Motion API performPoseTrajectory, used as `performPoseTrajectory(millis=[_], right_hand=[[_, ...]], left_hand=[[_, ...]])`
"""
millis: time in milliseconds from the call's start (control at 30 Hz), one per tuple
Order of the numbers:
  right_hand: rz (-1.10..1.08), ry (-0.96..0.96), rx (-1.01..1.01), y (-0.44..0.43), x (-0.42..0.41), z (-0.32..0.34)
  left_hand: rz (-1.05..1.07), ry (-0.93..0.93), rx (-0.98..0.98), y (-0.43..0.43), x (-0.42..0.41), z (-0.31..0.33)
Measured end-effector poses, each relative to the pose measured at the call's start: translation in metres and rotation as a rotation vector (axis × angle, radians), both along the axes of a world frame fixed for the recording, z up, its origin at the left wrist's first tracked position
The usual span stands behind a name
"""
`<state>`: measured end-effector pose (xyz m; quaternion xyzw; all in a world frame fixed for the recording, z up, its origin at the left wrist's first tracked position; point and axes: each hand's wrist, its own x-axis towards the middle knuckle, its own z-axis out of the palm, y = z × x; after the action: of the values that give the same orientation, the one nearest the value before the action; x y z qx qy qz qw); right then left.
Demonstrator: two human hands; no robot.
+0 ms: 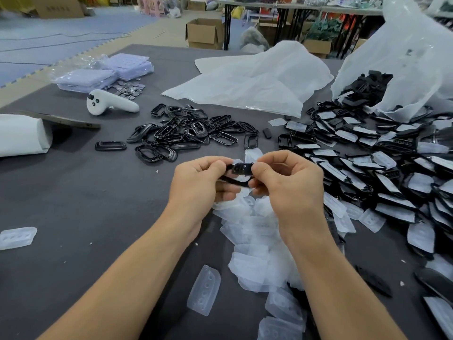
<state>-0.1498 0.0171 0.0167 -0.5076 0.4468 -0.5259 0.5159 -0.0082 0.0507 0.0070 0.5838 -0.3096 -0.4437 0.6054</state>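
Observation:
Both hands hold one small black plastic shell (241, 169) above the dark grey table (85, 197). My left hand (203, 182) pinches its left end with curled fingers. My right hand (286, 182) pinches its right end between thumb and fingers. A pile of clear translucent inserts (255, 231) lies right under the hands. A heap of black frames (181, 133) sits beyond the hands. To the right spreads a large heap of black shells with white inserts (382, 173).
A white controller (110, 104) and small metal discs (128, 88) lie far left, near bagged purple trays (107, 72). White plastic bags (252, 79) lie at the back, one (402, 57) spilling black parts. Single clear inserts (17, 238) (203, 289) lie on the cloth. A tablet (66, 121) leans at left.

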Motion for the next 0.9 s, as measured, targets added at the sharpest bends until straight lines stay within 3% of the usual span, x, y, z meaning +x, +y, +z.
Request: performPoseTrajectory(millis=[167,300,333,467,600,700,833,900], right_hand=[[-0.023,0.105,-0.05,0.001,0.002,-0.002],[-0.062,0.118,-0.013,0.0,0.001,-0.002],[-0.079,0.101,-0.001,-0.001,0.0,0.0],[-0.136,0.022,0.06,-0.008,-0.01,0.003],[-0.106,-0.042,0.111,-0.013,-0.017,0.005],[-0.069,-0.081,0.133,-0.015,-0.019,0.004],[-0.033,-0.102,0.154,-0.019,-0.017,0.002],[-0.013,-0.108,0.16,-0.019,-0.017,0.002]], left_hand=[[-0.072,0.164,-0.003,0.0,0.002,0.0],[-0.004,0.073,0.009,-0.001,0.003,0.0],[0.041,-0.042,0.001,-0.001,0.005,-0.002],[0.079,-0.836,-0.068,-0.002,0.007,-0.008],[-0.144,-1.147,-0.077,-0.023,-0.005,-0.014],[-0.173,-1.33,-0.057,-0.029,-0.009,-0.021],[-0.094,-1.269,-0.096,-0.026,-0.011,-0.021],[-0.083,-1.114,-0.053,-0.024,-0.013,-0.019]])
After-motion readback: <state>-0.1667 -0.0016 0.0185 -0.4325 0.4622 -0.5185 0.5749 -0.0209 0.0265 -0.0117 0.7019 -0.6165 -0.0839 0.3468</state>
